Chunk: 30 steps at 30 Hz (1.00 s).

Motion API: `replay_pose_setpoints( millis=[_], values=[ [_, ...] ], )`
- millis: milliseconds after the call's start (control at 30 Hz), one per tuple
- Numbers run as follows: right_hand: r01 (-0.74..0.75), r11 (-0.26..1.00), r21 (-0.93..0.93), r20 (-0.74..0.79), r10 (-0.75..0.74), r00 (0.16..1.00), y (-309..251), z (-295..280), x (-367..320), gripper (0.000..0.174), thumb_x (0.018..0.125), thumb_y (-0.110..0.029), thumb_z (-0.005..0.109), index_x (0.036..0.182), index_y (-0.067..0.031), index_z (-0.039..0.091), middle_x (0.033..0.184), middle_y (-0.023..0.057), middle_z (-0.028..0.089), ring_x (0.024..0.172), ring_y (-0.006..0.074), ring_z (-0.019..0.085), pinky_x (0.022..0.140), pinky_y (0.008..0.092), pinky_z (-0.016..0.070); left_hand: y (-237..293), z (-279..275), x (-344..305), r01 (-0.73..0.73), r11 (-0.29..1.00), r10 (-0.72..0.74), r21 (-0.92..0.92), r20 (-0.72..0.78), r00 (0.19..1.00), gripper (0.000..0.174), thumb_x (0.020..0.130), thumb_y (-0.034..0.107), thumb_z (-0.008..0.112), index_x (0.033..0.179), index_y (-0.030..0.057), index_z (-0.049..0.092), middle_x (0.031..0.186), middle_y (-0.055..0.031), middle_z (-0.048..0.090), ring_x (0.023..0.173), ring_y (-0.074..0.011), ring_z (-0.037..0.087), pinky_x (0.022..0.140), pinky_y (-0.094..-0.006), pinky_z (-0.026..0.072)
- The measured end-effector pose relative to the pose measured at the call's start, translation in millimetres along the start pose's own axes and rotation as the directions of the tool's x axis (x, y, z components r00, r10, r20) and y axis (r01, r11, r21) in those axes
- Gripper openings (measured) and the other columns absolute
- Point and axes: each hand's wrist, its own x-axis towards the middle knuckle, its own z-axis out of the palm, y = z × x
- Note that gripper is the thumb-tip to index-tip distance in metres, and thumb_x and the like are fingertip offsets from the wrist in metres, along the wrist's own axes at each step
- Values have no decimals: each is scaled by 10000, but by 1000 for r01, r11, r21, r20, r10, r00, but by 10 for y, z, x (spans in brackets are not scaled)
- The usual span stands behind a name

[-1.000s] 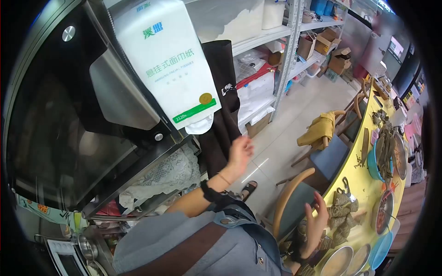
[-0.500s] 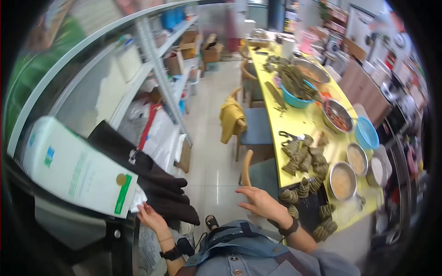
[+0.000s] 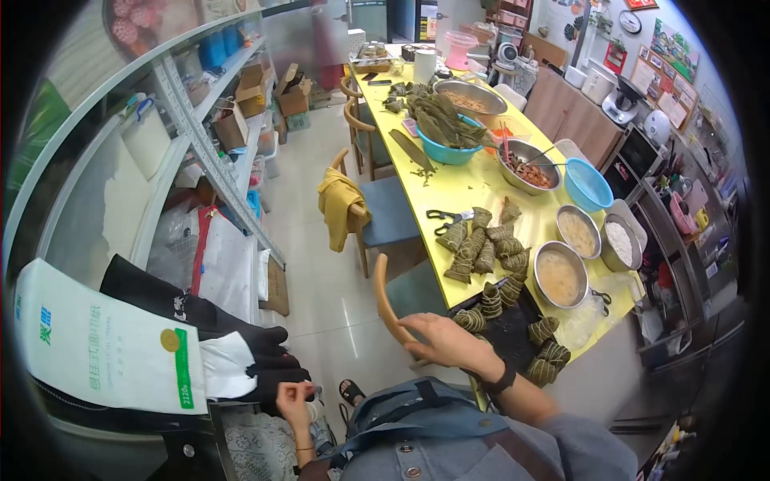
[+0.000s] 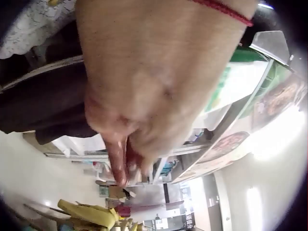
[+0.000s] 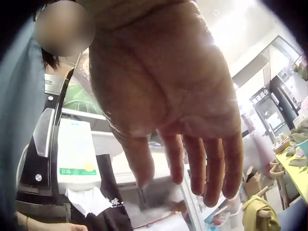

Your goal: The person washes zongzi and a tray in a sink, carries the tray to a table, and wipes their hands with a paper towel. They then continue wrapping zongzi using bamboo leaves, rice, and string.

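My left hand (image 3: 296, 403) is beside the hanging tissue pack (image 3: 104, 341), with loosely bent fingers and nothing visible in them. A white tissue (image 3: 228, 365) sticks out from the pack's lower end, a short way from that hand. In the right wrist view the same tissue (image 5: 89, 199) droops below the pack. My right hand (image 3: 447, 343) is held out in front of my body, overlapping the wooden chair back (image 3: 388, 297) in the head view. Seen from its wrist, this right hand (image 5: 168, 91) has its fingers extended and an empty palm.
Tied leaf-wrapped bundles (image 3: 473, 252) and black-handled scissors (image 3: 446, 218) lie on the yellow table (image 3: 417, 192). Metal bowls (image 3: 561, 275) and a blue basin (image 3: 449, 151) full of leaves also stand there. A metal shelf (image 3: 192, 128) runs along the left; chairs line the aisle.
The view has swung right toward the table. My left hand went to the tissue, drew it further out, and has come away from it. The right hand stays out in front.
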Motion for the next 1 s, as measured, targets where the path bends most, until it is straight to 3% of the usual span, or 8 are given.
replay_pose_setpoints(
  millis=[67,100,333,600,700,800,867,1000],
  values=[
    [-59,998,10,-15,59,998,68,-55,-119,403,801,-165,613,1149,10,507,1104,196,562,1030,354,529,888,376,430,-232,-388,135,-155,905,162,-396,-16,987,125,865,84,569,815,26,470,805,-116,580,818,-182,606,721,-328,536],
    [-135,990,50,-25,136,990,1,-105,-151,393,793,-152,618,1139,8,520,1091,197,571,1025,358,534,891,369,430,530,22,130,-16,972,-93,-236,-445,891,110,859,80,576,855,12,490,828,-92,547,859,-184,584,793,-334,518],
    [-49,989,141,145,29,989,-207,307,41,387,755,-94,651,1113,-2,537,1036,221,584,938,372,566,810,371,460,440,-396,133,-140,643,-387,-753,-477,789,243,859,159,604,999,-24,526,990,-116,559,928,-216,564,876,-302,482],
    [14,992,125,189,-38,981,-269,511,45,378,749,-113,661,1089,1,542,914,208,588,854,363,573,752,379,458,752,-220,402,-350,909,-31,-226,-874,485,408,832,228,651,1122,-31,528,1093,-124,564,940,-177,556,796,-313,451],
    [-62,994,94,232,39,972,-255,508,19,390,751,-131,663,1099,-2,541,912,214,588,852,367,573,753,382,455,690,-151,255,-103,970,237,219,-781,577,320,823,203,640,943,-91,609,907,-121,649,822,-203,596,769,-323,438],
    [-128,988,80,260,104,960,-205,504,4,401,752,-143,663,1105,2,539,939,215,590,872,370,572,763,386,459,201,-310,-51,151,944,107,292,-708,698,332,767,239,691,867,-72,637,836,-172,657,785,-211,614,737,-342,450],
    [-105,994,44,265,90,960,-130,523,-41,411,756,-148,670,1116,3,542,1012,199,594,913,330,590,775,373,472,-336,-372,-452,550,667,-195,502,-595,780,370,700,255,725,865,-64,635,808,-196,651,760,-264,636,684,-369,463],
    [-141,984,107,194,118,974,-54,336,-23,389,758,-141,646,1096,17,536,1007,207,588,942,368,557,826,395,451,347,-70,-205,354,676,-260,647,-240,935,314,656,201,722,819,-51,627,788,-188,647,722,-306,646,610,-367,479]
  ],
)
